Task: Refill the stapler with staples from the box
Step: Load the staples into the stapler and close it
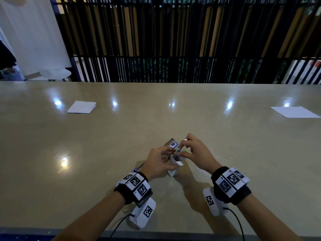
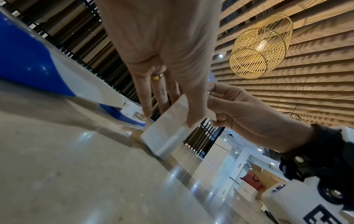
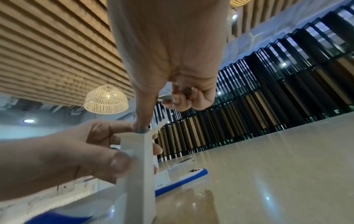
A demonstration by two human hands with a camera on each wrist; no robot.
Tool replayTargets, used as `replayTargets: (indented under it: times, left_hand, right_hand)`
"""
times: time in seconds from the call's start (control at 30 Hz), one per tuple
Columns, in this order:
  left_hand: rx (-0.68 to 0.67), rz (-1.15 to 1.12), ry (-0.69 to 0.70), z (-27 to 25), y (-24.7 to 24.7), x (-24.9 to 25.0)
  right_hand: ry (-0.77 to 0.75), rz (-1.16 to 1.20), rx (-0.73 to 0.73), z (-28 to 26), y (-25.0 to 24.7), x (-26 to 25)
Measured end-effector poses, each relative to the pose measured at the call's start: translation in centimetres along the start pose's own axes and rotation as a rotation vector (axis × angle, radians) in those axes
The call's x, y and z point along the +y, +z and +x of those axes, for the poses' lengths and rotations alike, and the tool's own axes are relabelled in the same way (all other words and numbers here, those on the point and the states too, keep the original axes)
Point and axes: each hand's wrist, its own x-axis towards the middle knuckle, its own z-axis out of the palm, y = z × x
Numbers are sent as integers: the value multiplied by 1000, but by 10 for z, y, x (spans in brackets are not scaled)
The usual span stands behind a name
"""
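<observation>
The stapler (image 1: 171,143) is already laid open on the bench (image 1: 86,153). The staple box (image 1: 174,166) is held upright by the left hand (image 1: 159,163); a staple strip (image 1: 178,150) is pinched by the right hand (image 1: 194,153) fingers at the box mouth. Loading and closing remain.

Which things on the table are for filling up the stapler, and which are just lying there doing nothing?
For the job:
- stapler, white and blue, lying opened out flat
- staple box, held by the left hand
- staples, pinched by the right hand at the box's open top

Just lying about:
- folded paper, far left
- flat sheet, far right
</observation>
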Motion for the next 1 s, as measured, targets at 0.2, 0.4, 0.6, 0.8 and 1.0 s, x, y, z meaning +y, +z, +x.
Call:
replayTargets:
  times: [0.2, 0.4, 0.6, 0.8, 1.0]
  left_hand:
    - [-4, -54, -38, 1, 0, 1]
    - [-9, -78, -64, -2, -2, 0]
    - [-42, -38, -36, -5, -1, 4]
    - [-44, -21, -30, -5, 0, 5]
    - [-19, -55, -33, -5, -1, 5]
  right_hand:
    - [2, -77, 67, -3, 2, -9]
    - [-11, -176, 27, -5, 2, -12]
    - [16, -140, 22, -8, 7, -10]
    - [13, -4, 24, -9, 0, -11]
    - [71, -34, 91, -12, 4, 0]
